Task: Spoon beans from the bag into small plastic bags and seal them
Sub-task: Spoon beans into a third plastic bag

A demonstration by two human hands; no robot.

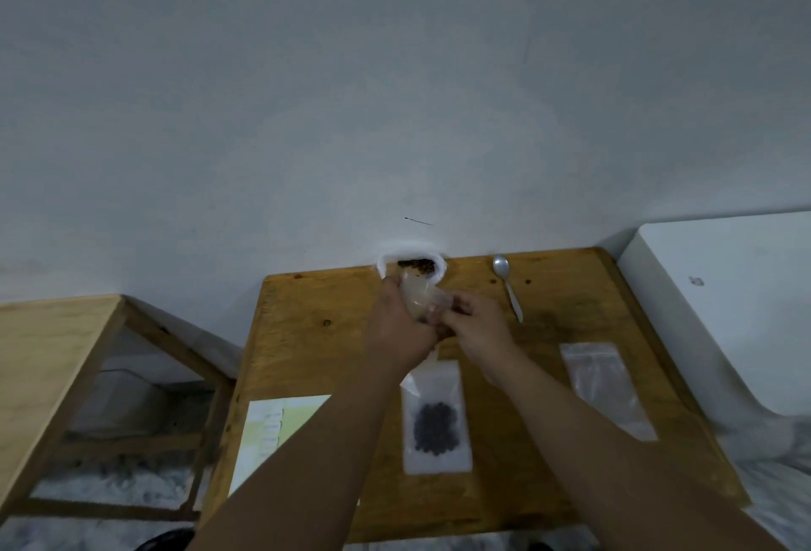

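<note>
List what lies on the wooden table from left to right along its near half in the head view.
White and yellow paper sheet → clear plastic bag holding dark beans → empty clear plastic bag. All three lie flat on the wooden table, apart from one another.

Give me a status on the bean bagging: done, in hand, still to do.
Done: one small bag with dark beans lies flat mid-table; whether it is sealed cannot be told. In hand: the left hand and right hand hold another small bag between them near the big white bean bag; the spoon lies unused. Left: the empty bags on the right.
</note>
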